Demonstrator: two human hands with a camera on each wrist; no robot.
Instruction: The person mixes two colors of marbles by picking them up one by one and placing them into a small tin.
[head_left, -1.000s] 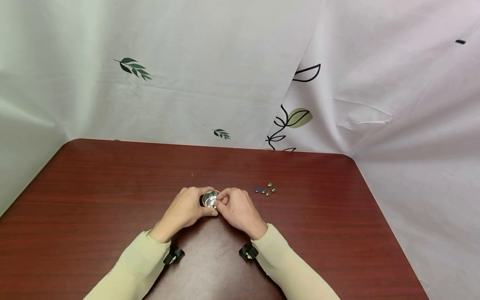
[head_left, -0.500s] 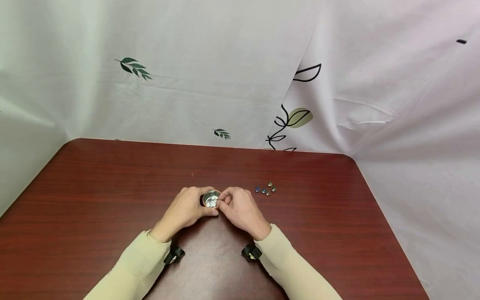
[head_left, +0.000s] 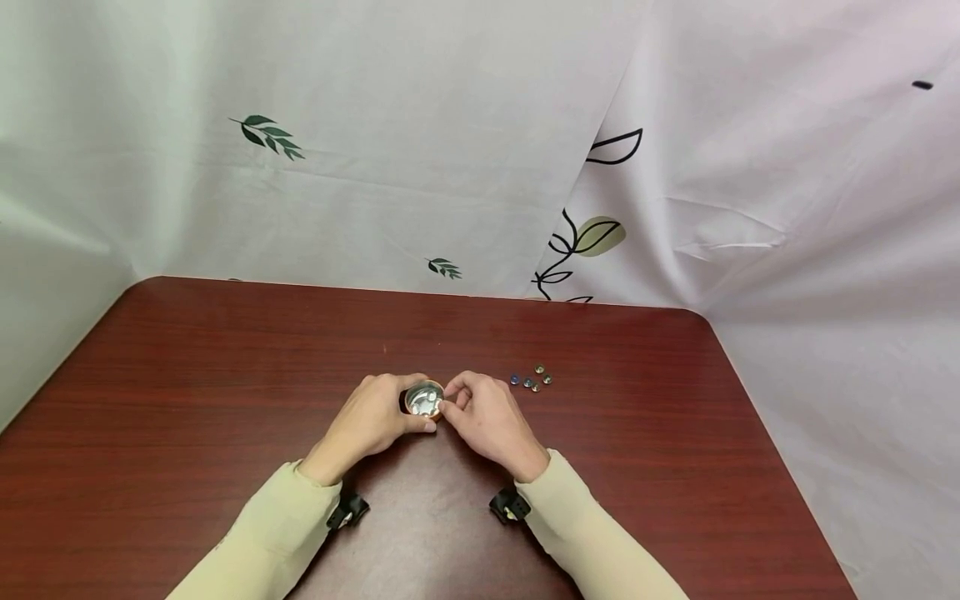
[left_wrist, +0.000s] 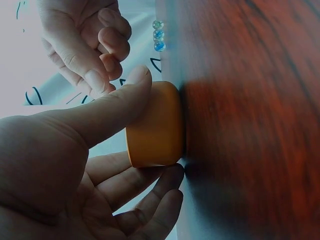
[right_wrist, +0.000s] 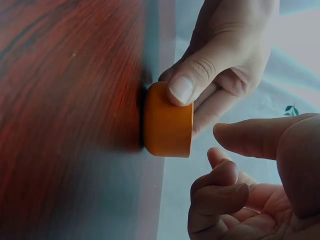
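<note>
A small orange cup [right_wrist: 167, 122] with a shiny silver inside [head_left: 424, 400] stands upright on the table. My left hand [head_left: 375, 414] holds it from the left, thumb on the near side and fingers round the far side. Beside its right rim is my right hand [head_left: 487, 421], thumb and forefinger pointing toward the cup. The right wrist view shows a gap between that thumb [right_wrist: 250, 137] and forefinger, with nothing seen there, and the other fingers curled. Bright glints fill the cup's inside, so its contents do not show clearly.
Several small glass beads [head_left: 528, 382], blue and greenish, lie to the right beyond my right hand. The dark red wooden table [head_left: 225, 358] meets white hanging cloth [head_left: 360, 167] with leaf prints at its back and sides.
My right hand has drawn back a little to the right, its fingertips going from over the cup to its right rim. The left hand and the cup stay where they were.
</note>
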